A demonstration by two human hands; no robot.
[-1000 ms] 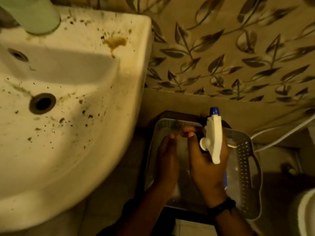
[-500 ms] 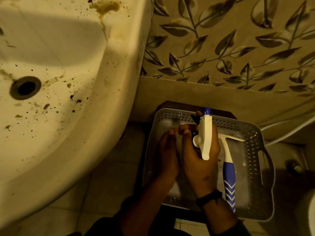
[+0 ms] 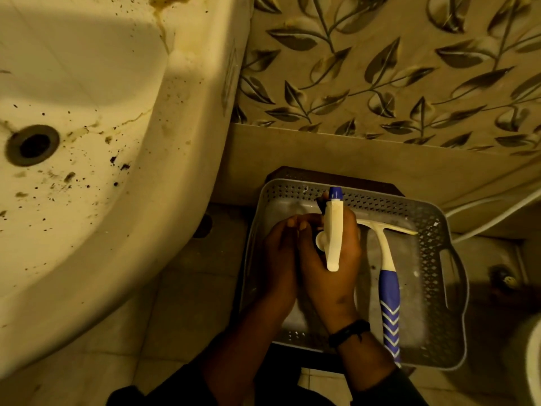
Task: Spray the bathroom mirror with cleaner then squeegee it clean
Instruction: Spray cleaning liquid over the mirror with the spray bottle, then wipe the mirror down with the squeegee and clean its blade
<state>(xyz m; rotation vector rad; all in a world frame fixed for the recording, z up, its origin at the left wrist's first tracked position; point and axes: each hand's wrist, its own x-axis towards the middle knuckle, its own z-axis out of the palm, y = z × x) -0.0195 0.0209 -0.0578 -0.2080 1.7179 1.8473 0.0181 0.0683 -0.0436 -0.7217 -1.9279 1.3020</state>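
The right hand grips a white spray bottle with a blue tip, fingers curled around it. The left hand touches it too; I cannot tell how its fingers sit. Both are over a grey plastic basket, with a blue and white squeegee inside.

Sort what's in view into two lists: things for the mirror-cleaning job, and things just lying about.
For the job:
- spray bottle, gripped by the right hand, with the left hand against it
- squeegee, lying in the grey basket

Lying about:
- stained sink
- white cable along the wall
- dark stool under the basket
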